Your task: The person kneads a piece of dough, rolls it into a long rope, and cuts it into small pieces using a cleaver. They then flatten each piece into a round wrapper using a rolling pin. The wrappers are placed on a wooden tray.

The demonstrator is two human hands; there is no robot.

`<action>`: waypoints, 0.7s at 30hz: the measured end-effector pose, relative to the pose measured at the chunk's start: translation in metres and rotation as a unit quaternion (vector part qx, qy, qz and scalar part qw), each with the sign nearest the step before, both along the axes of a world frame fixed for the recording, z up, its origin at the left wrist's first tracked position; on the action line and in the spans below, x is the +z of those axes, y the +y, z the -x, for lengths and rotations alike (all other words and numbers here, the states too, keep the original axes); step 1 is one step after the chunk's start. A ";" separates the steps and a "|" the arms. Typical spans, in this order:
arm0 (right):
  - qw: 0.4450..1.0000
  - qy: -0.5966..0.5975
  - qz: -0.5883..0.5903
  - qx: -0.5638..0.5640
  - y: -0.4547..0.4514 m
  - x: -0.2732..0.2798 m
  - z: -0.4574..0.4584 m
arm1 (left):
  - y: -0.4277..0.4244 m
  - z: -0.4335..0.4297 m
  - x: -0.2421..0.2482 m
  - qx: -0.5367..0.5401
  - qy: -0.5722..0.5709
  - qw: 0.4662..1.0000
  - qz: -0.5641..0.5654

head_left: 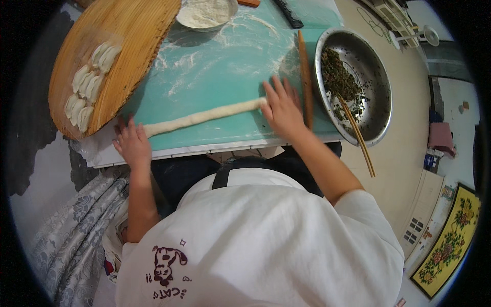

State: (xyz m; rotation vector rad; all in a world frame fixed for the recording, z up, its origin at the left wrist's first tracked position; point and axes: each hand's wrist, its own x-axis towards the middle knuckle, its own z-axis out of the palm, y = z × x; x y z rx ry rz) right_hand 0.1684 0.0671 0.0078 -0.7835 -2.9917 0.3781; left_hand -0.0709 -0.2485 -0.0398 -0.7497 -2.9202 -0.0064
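Note:
A long rope of pale dough [203, 116] lies slantwise across the floured green mat [230, 69]. At its left end rests my left hand [132, 144], palm down with the fingers spread. My right hand [283, 107] lies at the other end, fingers apart, covering the tip of the dough. Neither hand grips the dough. Just right of my right hand is a wooden rolling pin [305, 80]. Several folded dumplings [90, 86] sit in groups on a round wooden board [134, 50] at the upper left.
A steel basin [378, 76] of chopped filling [339, 73] stands at the right, with wooden chopsticks [356, 134] leaning over its rim. At the back are a bowl of flour [207, 13] and a black-handled tool [288, 14]. The board overhangs the mat's left edge.

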 end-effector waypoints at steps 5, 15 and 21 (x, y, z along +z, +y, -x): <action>0.992 0.102 -0.039 -0.064 0.067 -0.033 0.078 | 0.010 0.010 0.008 0.038 -0.067 0.997 -0.007; 0.991 0.112 -0.080 -0.002 0.049 -0.030 0.065 | 0.133 -0.062 0.050 -0.236 -0.052 0.961 -0.132; 0.996 0.023 -0.015 0.087 0.016 -0.003 0.017 | 0.127 -0.074 0.038 -0.255 -0.118 0.959 -0.034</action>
